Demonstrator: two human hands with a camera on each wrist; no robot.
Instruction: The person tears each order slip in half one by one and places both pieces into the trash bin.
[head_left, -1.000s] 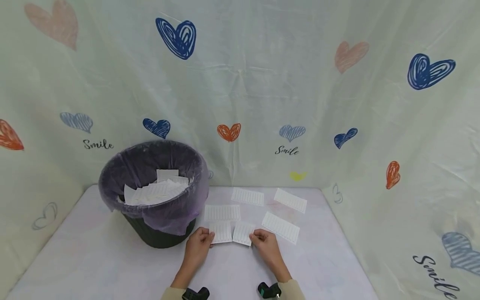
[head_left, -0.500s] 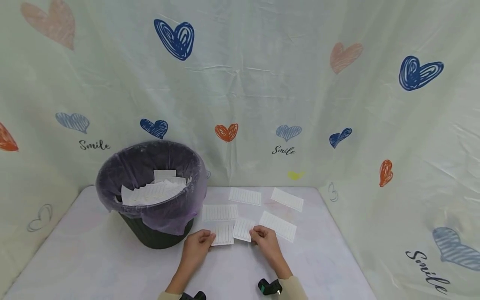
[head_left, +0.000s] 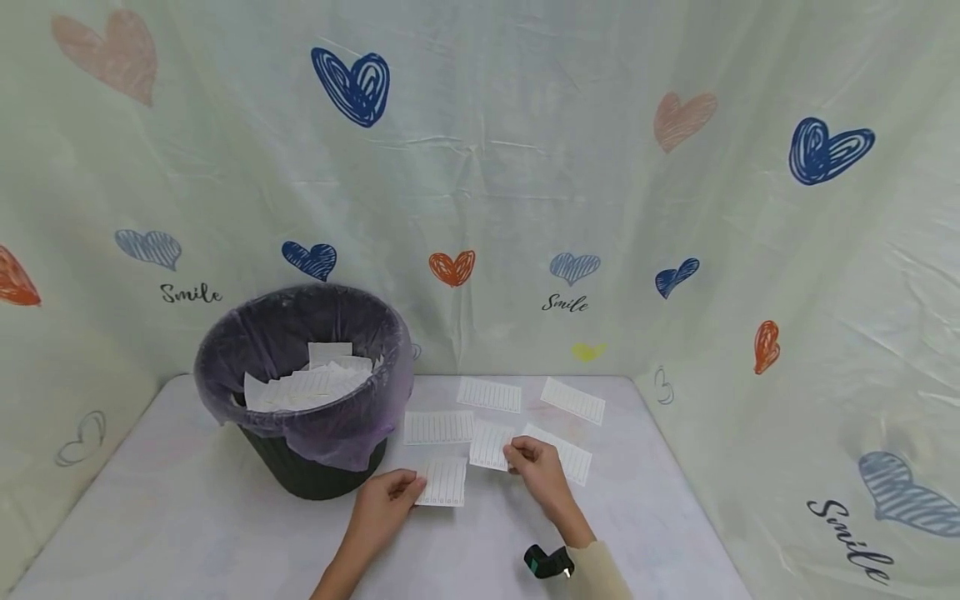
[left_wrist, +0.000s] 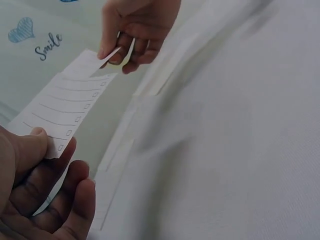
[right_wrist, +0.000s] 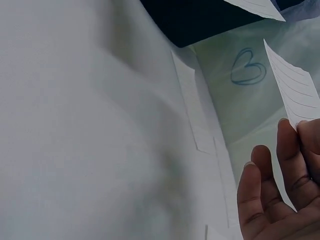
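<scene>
Between left thumb and fingers, my left hand point(head_left: 384, 504) pinches a piece of lined white paper point(head_left: 442, 482) by its left edge, held above the table. Small boxes run along one side of this piece in the left wrist view. My right hand point(head_left: 542, 471) pinches a second lined paper piece point(head_left: 491, 446) at its right side, farther from me. A gap separates the two pieces in the head view. The right-hand piece point(right_wrist: 294, 82) shows a ragged, torn-looking edge in the right wrist view. It overlaps a lined slip point(head_left: 566, 458) behind the right hand.
A dark bin point(head_left: 300, 467) with a purple liner point(head_left: 397, 367) stands at the left, with many white paper pieces point(head_left: 311, 390) inside. More lined slips lie flat beyond my hands: one near the bin point(head_left: 439, 427), one behind it point(head_left: 489, 394), one at the far right point(head_left: 573, 401).
The two paper pieces, side by side a second ago, have moved apart. The left hand came down towards me with its piece; the right hand lifted its piece up and away.
</scene>
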